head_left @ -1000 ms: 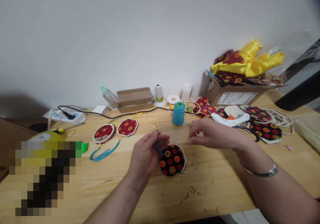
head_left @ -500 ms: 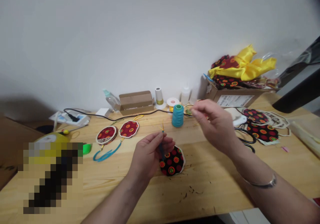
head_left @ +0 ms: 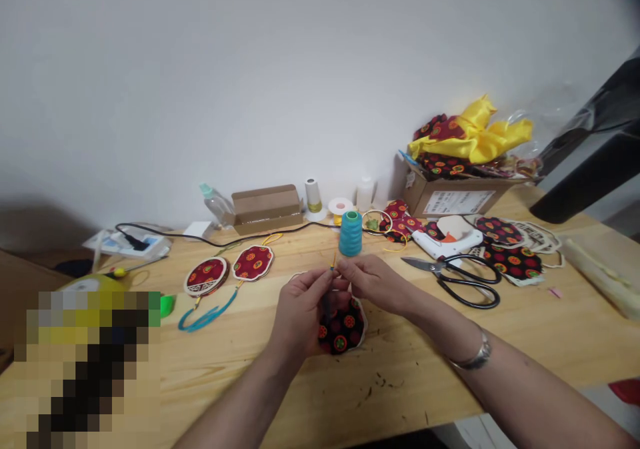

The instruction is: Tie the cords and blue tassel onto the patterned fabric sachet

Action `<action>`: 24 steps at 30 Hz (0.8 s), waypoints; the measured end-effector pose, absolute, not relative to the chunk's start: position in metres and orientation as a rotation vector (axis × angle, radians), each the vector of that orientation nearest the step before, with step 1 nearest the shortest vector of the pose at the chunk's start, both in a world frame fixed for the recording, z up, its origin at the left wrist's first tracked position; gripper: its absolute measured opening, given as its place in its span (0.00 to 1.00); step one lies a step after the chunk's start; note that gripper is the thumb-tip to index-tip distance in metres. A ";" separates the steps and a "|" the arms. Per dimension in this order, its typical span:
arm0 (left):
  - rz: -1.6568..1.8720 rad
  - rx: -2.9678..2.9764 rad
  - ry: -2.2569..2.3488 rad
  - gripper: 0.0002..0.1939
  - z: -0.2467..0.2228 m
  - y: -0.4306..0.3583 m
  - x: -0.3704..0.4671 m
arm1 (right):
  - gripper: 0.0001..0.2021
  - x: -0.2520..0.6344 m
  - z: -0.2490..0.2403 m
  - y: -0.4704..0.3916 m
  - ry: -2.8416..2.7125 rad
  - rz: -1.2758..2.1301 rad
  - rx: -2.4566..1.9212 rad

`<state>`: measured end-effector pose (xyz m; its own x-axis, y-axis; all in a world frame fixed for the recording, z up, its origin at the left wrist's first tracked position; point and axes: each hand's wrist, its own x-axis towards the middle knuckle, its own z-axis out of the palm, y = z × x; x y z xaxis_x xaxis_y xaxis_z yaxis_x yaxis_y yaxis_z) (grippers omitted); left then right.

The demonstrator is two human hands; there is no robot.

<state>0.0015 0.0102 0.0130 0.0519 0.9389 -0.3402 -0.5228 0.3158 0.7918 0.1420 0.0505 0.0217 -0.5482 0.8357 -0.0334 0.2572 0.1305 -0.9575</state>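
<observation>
Head view: tassel at frame centre, long axis near vertical, yellow cord up, blue strands down. Left hand pinches it near the top and partly hides the strands. Right hand fingertips curled in beside the cord, grip can't be told. Forearms converge from frame bottom and lower right. Patterned patch below, top edge covered.

Yellow-tipped blue cord: held up, yellow end uppermost.
Black flowered piece: pale-rimmed, lying below, partly hidden from me.
</observation>
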 end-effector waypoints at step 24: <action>1.248 0.624 1.150 0.12 0.007 0.012 -0.006 | 0.08 0.145 0.010 0.051 -1.918 0.865 -1.198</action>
